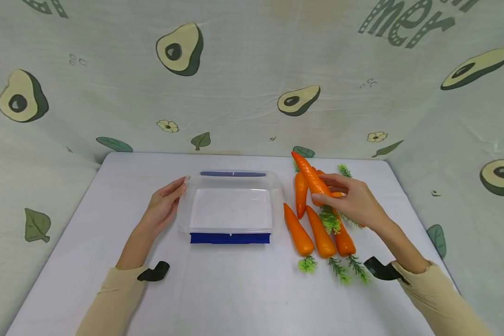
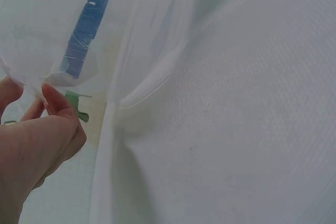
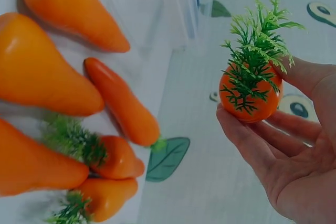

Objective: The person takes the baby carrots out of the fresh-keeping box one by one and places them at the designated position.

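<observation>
My left hand (image 1: 164, 205) grips the left rim of a clear plastic container (image 1: 231, 210) with blue clips; in the left wrist view, thumb and fingers pinch its clear edge. On the right, my right hand (image 1: 353, 198) holds an orange carrot (image 1: 311, 175) with a leafy green top, its tip pointing up and to the left. Seen in the right wrist view, thumb and fingers wrap the carrot (image 3: 247, 95) near its top end, above the other carrots. Beneath and around this hand lie several more carrots, among them one (image 1: 298, 231) close to the container's right side.
The carrots lie on a white-covered table (image 1: 235, 289), some with tops toward me. A pale cloth (image 1: 243, 84) printed with avocados and leaves hangs behind and at both sides of the table. Black straps (image 1: 382, 269) show at both sleeves.
</observation>
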`<state>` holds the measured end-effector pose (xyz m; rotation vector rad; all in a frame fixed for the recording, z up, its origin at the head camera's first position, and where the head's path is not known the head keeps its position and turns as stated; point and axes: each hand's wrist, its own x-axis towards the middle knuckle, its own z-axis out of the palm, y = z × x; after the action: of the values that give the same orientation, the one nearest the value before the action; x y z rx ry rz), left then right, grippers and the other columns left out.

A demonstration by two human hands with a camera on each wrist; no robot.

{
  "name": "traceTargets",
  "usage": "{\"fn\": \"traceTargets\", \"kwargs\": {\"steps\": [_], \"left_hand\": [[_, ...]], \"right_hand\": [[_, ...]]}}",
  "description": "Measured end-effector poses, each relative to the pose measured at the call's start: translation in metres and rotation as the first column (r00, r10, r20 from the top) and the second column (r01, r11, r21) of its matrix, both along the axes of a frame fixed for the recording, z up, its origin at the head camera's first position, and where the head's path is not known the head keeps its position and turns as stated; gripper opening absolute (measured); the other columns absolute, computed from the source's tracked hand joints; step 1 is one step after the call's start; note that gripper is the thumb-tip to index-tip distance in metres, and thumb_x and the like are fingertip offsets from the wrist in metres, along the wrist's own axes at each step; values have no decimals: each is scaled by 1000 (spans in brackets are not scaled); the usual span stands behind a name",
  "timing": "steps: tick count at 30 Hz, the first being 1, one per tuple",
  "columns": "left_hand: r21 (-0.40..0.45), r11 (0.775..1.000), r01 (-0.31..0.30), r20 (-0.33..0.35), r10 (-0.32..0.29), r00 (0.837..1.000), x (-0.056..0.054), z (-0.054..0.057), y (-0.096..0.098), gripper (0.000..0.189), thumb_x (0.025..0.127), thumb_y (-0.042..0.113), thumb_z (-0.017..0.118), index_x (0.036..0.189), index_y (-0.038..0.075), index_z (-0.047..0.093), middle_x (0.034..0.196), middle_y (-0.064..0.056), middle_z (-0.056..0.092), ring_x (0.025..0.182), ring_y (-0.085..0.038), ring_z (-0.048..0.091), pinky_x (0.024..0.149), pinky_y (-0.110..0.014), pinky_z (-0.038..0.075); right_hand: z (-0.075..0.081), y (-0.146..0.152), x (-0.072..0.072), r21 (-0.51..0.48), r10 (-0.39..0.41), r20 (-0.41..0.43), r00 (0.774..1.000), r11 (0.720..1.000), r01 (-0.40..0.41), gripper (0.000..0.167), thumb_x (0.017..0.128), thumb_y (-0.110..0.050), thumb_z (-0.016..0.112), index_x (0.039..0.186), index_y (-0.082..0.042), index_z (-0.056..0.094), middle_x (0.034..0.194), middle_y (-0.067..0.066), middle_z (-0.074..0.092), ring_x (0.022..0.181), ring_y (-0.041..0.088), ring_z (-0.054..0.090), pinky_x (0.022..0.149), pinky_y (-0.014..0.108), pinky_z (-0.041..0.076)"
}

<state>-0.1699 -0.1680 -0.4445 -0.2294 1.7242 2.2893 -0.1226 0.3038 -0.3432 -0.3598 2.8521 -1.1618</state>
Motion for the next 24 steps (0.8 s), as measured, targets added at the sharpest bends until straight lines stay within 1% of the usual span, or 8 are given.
{"fn": "traceTargets", "kwargs": {"steps": [3, 6, 7, 10, 13, 17, 21, 24], "left_hand": [[4, 1000, -7, 3, 7, 1000, 0, -2, -1, 66, 103, 19, 66, 158, 2, 36, 166, -5, 33, 130, 0, 46, 123, -31, 26], [17, 1000, -8, 1, 8, 1000, 1, -3, -1, 66, 102, 19, 66, 158, 2, 36, 165, -5, 33, 126, 3, 49, 123, -31, 25], [17, 1000, -7, -1, 7, 1000, 1, -2, -1, 66, 102, 19, 66, 158, 2, 36, 165, -6, 33, 127, 2, 48, 123, -31, 25], [17, 1000, -5, 0, 5, 1000, 2, -1, -2, 65, 103, 19, 65, 158, 2, 36, 166, -6, 32, 131, 0, 46, 123, -30, 25], [17, 1000, -3, 0, 3, 1000, 2, -1, -3, 65, 103, 19, 65, 159, 1, 35, 166, -7, 31, 138, -4, 40, 123, -31, 25], [9, 1000, 9, -6, -9, 1000, 1, -2, -3, 66, 103, 20, 65, 159, 2, 35, 167, -6, 30, 145, -9, 34, 123, -31, 24], [10, 1000, 15, -14, -15, 1000, -1, -3, -2, 66, 103, 21, 65, 159, 2, 35, 166, -7, 31, 142, -9, 36, 123, -32, 25], [18, 1000, 8, -12, -8, 1000, -2, -5, -1, 66, 103, 21, 65, 159, 2, 35, 166, -7, 32, 140, -8, 38, 123, -32, 25]], "right_hand": [[-3, 9, 6, 19, -24, -7, 1000, 1000, 24, 60, 93, -36, 79, 143, -8, 60, 134, 13, 66, 115, 33, 67, 86, 31, 60], [-5, 18, 13, 41, -53, -1, 999, 998, 53, 58, 94, -37, 77, 142, -9, 60, 135, 13, 65, 117, 35, 66, 91, 40, 59], [-5, 21, 15, 41, -59, 4, 998, 997, 59, 58, 94, -37, 77, 142, -10, 60, 136, 14, 65, 118, 36, 65, 91, 39, 60], [-7, 29, 21, 40, -71, 13, 997, 997, 71, 57, 95, -36, 76, 142, -9, 60, 137, 16, 64, 119, 38, 64, 86, 23, 58], [-10, 37, 28, 45, -86, 24, 996, 995, 85, 60, 96, -36, 75, 145, -6, 57, 139, 19, 62, 120, 40, 63, 81, 10, 50], [-15, 50, 36, 63, -113, 28, 993, 992, 111, 64, 97, -34, 74, 147, 0, 53, 140, 24, 60, 120, 45, 61, 79, 7, 49], [-24, 62, 44, 74, -129, 47, 991, 989, 125, 66, 97, -32, 74, 147, 4, 51, 139, 27, 59, 120, 47, 61, 78, 8, 51], [-30, 70, 48, 81, -135, 57, 989, 988, 130, 65, 97, -32, 75, 146, 2, 51, 138, 27, 60, 119, 47, 61, 79, 9, 51]]}}
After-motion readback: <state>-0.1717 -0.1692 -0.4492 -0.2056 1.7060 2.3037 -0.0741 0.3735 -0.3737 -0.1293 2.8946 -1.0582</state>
